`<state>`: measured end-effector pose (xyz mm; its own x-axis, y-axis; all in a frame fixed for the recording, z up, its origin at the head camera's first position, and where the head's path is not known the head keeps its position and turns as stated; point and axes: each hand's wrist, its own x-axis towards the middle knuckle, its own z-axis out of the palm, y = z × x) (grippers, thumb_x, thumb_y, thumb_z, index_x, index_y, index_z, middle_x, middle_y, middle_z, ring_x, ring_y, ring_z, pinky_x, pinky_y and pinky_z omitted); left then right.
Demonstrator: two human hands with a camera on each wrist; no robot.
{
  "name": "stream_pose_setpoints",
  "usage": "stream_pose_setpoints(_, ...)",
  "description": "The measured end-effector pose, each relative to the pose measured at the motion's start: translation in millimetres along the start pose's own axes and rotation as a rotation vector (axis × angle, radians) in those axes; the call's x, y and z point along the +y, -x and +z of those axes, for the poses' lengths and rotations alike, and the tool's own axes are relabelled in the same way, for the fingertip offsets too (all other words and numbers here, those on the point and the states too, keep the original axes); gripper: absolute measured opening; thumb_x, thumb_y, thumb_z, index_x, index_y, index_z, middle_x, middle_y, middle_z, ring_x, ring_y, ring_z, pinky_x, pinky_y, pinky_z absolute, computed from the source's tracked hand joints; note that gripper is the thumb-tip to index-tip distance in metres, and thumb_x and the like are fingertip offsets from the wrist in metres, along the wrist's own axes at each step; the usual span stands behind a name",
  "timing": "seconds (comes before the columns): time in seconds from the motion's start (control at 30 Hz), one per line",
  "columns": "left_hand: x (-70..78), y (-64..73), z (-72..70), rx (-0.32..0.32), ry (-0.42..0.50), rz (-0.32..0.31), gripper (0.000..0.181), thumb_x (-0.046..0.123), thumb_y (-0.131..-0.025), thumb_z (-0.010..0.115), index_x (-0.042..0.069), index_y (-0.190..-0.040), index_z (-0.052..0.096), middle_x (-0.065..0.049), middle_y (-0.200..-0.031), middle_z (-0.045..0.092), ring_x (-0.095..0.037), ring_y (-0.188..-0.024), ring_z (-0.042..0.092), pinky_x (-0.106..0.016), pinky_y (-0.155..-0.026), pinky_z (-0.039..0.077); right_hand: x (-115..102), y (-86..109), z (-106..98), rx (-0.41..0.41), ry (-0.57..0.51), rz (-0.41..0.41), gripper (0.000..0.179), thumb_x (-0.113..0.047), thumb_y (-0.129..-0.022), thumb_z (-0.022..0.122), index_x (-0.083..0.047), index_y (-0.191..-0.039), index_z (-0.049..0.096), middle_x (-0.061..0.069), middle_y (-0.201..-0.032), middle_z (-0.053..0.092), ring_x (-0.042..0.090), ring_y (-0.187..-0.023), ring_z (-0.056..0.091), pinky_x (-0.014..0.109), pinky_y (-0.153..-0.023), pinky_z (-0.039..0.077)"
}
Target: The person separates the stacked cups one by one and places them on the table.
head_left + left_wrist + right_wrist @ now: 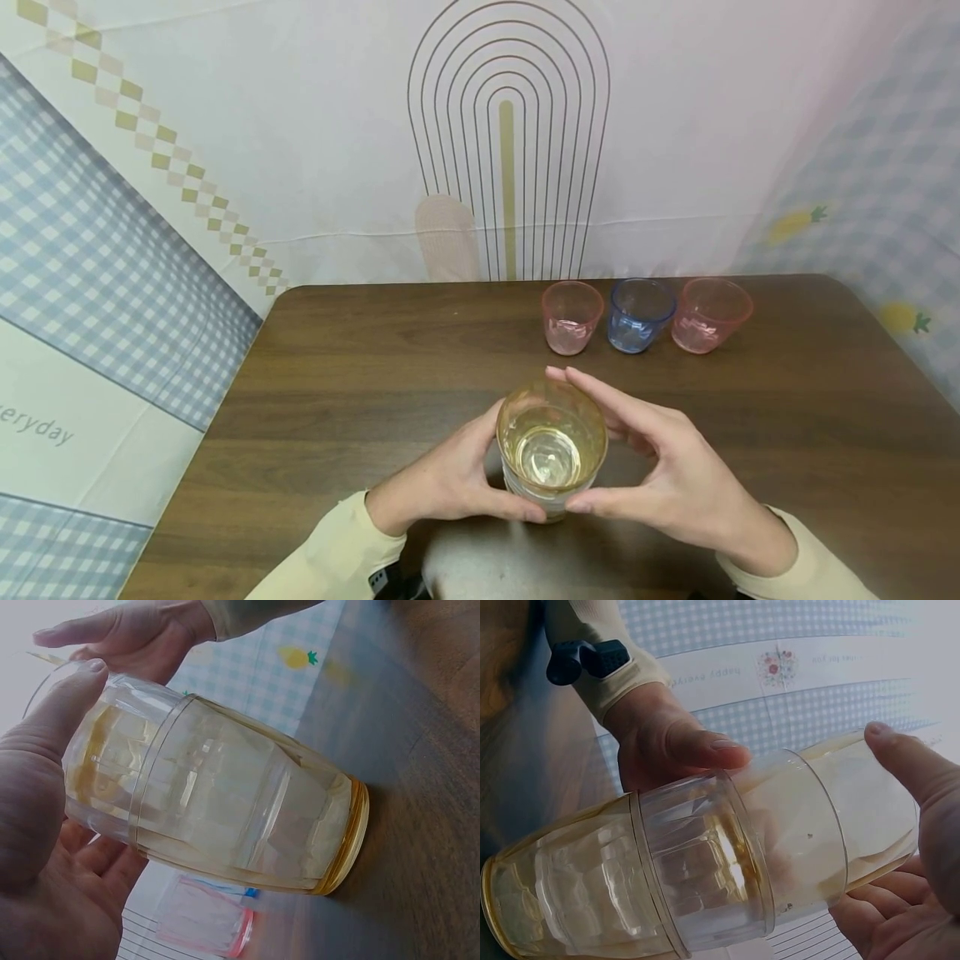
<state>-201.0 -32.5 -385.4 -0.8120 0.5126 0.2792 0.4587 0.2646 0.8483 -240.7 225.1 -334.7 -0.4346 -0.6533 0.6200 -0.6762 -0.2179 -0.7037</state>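
Observation:
In front of me is an upright stack of see-through cups point(551, 446), some amber-tinted and some clear. Its open top faces up in the head view. My left hand point(457, 471) grips the stack from the left, thumb across its near side. From the right, my right hand point(660, 467) holds the upper part, its thumb close to the left thumb and its fingers on the far side. In the left wrist view, the amber bottom end point(345, 836) is close to the table; whether it touches I cannot tell. The right wrist view shows a clear middle section point(697, 862).
Toward the back edge of the brown wooden table point(360, 358) stand a pink cup point(572, 321), a blue cup point(639, 321) and another pink cup point(708, 317). A white printed cloth point(322, 150) hangs behind, with blue checked cloth point(112, 225) on the left.

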Motion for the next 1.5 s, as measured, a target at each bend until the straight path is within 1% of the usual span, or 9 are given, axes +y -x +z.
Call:
stream_pose_setpoints(0.2, 0.6, 0.6, 0.1, -0.002, -0.011, 0.001, 0.107, 0.017, -0.075, 0.101, 0.02, -0.162, 0.039, -0.002, -0.156, 0.058, -0.015, -0.143, 0.057, -0.038, -0.126, 0.045, -2.6, 0.5, -0.9, -0.004, 0.019, 0.062, 0.102, 0.008, -0.071, 0.096, 0.013, -0.158, 0.042, 0.017, -0.163, 0.054, 0.011, -0.133, 0.067, 0.023, -0.102, 0.061)
stream_pose_setpoints(0.33, 1.3, 0.4, -0.1, 0.001, -0.028, 0.011, 0.107, 0.017, -0.074, 0.101, 0.019, -0.162, 0.039, -0.003, -0.157, 0.058, -0.015, -0.143, 0.056, -0.038, -0.126, 0.045, -4.5, 1.2, -1.4, -0.007, 0.032, 0.113, 0.102, 0.008, -0.071, 0.096, 0.009, -0.159, 0.044, 0.019, -0.161, 0.056, 0.011, -0.132, 0.068, 0.023, -0.101, 0.061)
stream_pose_setpoints(0.53, 1.6, 1.0, -0.1, 0.009, -0.026, -0.019, 0.107, 0.017, -0.072, 0.102, 0.016, -0.16, 0.041, -0.003, -0.159, 0.057, -0.015, -0.145, 0.055, -0.038, -0.127, 0.044, -6.7, 2.0, -2.6, -0.006, 0.062, 0.187, 0.1, 0.005, -0.071, 0.097, 0.003, -0.159, 0.047, 0.014, -0.158, 0.06, 0.013, -0.124, 0.073, 0.024, -0.099, 0.062)
stream_pose_setpoints(0.6, 1.4, 1.4, -0.2, 0.012, -0.023, -0.025, 0.107, 0.017, -0.072, 0.102, 0.016, -0.161, 0.041, -0.003, -0.159, 0.057, -0.015, -0.145, 0.055, -0.037, -0.127, 0.044, -6.2, 1.9, -2.9, -0.004, 0.061, 0.185, 0.101, 0.005, -0.071, 0.097, 0.003, -0.158, 0.048, 0.014, -0.157, 0.061, 0.014, -0.122, 0.075, 0.024, -0.098, 0.063)
stream_pose_setpoints(0.8, 1.1, 1.8, 0.1, 0.016, -0.019, -0.03, 0.108, 0.017, -0.072, 0.102, 0.016, -0.161, 0.04, -0.003, -0.16, 0.056, -0.015, -0.146, 0.054, -0.037, -0.127, 0.044, -4.0, 1.8, -3.7, 0.007, 0.047, 0.157, 0.1, 0.007, -0.069, 0.098, 0.005, -0.156, 0.05, 0.012, -0.154, 0.064, 0.013, -0.127, 0.072, 0.025, -0.101, 0.062)
stream_pose_setpoints(1.1, 0.7, 0.6, 0.3, 0.007, -0.023, -0.003, 0.108, 0.016, -0.073, 0.102, 0.017, -0.161, 0.04, -0.002, -0.158, 0.057, -0.016, -0.146, 0.054, -0.038, -0.126, 0.044, -7.2, -3.5, -8.1, 0.039, 0.067, 0.085, 0.097, 0.005, -0.066, 0.099, 0.007, -0.152, 0.053, 0.011, -0.149, 0.068, 0.013, -0.113, 0.077, 0.021, -0.094, 0.063)
stream_pose_setpoints(1.23, 0.4, -0.2, 0.7, 0.005, -0.049, 0.008, 0.107, 0.017, -0.073, 0.102, 0.017, -0.161, 0.04, -0.003, -0.156, 0.058, -0.016, -0.145, 0.055, -0.037, -0.126, 0.045, -8.1, -9.1, -10.5, 0.043, 0.04, 0.038, 0.097, 0.007, -0.067, 0.098, 0.011, -0.152, 0.052, 0.015, -0.149, 0.068, 0.014, -0.115, 0.077, 0.021, -0.095, 0.063)
stream_pose_setpoints(1.37, 1.1, -0.5, 0.7, 0.002, -0.061, 0.008, 0.106, 0.018, -0.074, 0.102, 0.018, -0.16, 0.04, -0.002, -0.156, 0.058, -0.015, -0.145, 0.054, -0.037, -0.126, 0.044, -11.3, -13.2, -12.3, 0.055, 0.041, 0.039, 0.098, 0.008, -0.065, 0.099, 0.01, -0.151, 0.053, 0.014, -0.147, 0.069, 0.014, -0.114, 0.077, 0.021, -0.096, 0.062)
stream_pose_setpoints(1.5, 1.5, -0.2, 0.4, 0.002, -0.06, -0.006, 0.109, 0.019, -0.074, 0.102, 0.019, -0.162, 0.037, -0.002, -0.159, 0.056, -0.016, -0.15, 0.051, -0.039, -0.129, 0.042, -14.1, -16.7, -15.2, 0.08, 0.035, 0.029, 0.098, 0.01, -0.063, 0.099, 0.012, -0.15, 0.054, 0.014, -0.143, 0.072, 0.015, -0.106, 0.078, 0.021, -0.093, 0.063)
